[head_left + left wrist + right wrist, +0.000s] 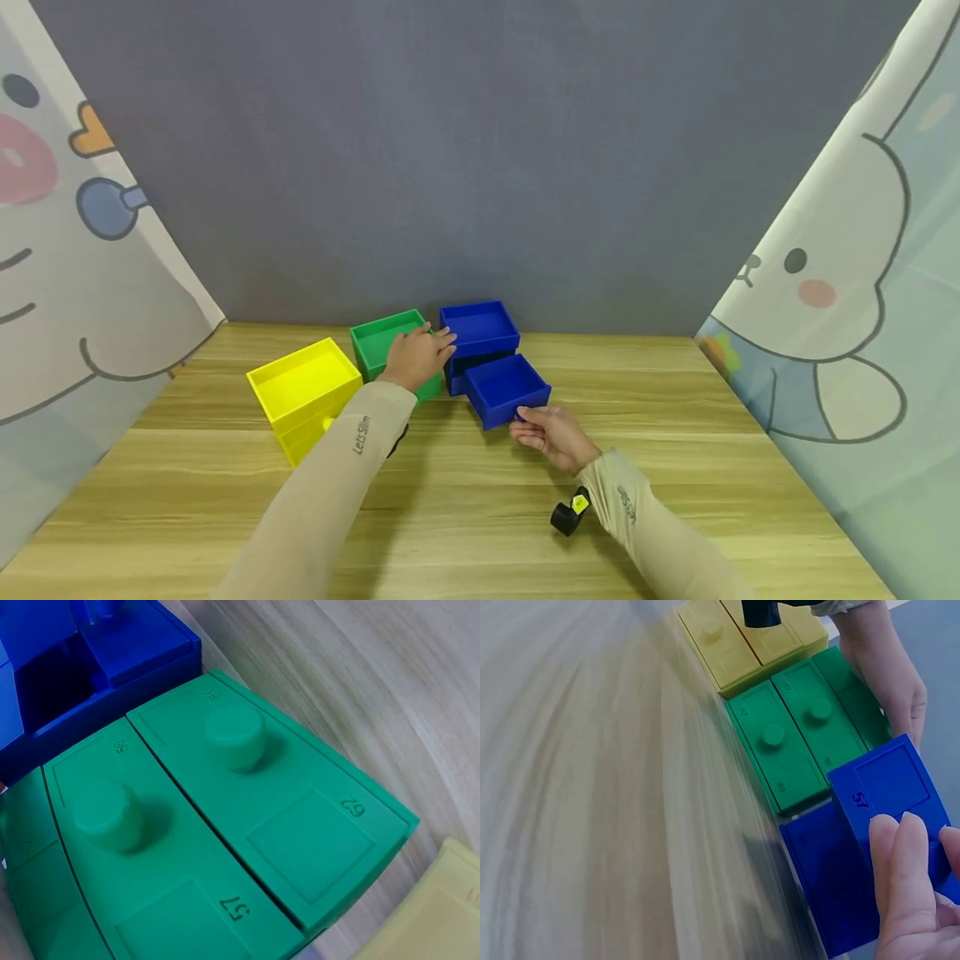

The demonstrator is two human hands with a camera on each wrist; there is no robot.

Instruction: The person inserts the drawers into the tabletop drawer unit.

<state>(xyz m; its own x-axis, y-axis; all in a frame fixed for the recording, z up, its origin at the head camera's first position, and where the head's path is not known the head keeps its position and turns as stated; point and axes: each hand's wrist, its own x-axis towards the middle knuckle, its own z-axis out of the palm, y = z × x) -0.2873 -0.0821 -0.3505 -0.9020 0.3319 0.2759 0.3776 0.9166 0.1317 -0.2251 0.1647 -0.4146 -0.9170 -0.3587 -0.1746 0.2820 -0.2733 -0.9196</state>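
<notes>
My right hand (555, 435) pinches the knob of a blue drawer (507, 390). That drawer sticks out toward me from the blue cabinet (480, 329), and a dark slot shows behind it. In the right wrist view its front (892, 780) bears the number 57, with fingers in front of the knob. My left hand (416, 357) reaches over the green cabinet (382, 337), its fingers extended to the blue cabinet's left top edge. Two green drawers (307, 840) with round knobs appear shut in the left wrist view.
A yellow cabinet (307, 383) with a knobbed front stands left of the green one. All three cabinets have shallow tray tops and stand on a wood-grain table (480, 517). A grey backdrop (480, 167) rises behind, with cartoon-print cloth (840, 333) on both sides.
</notes>
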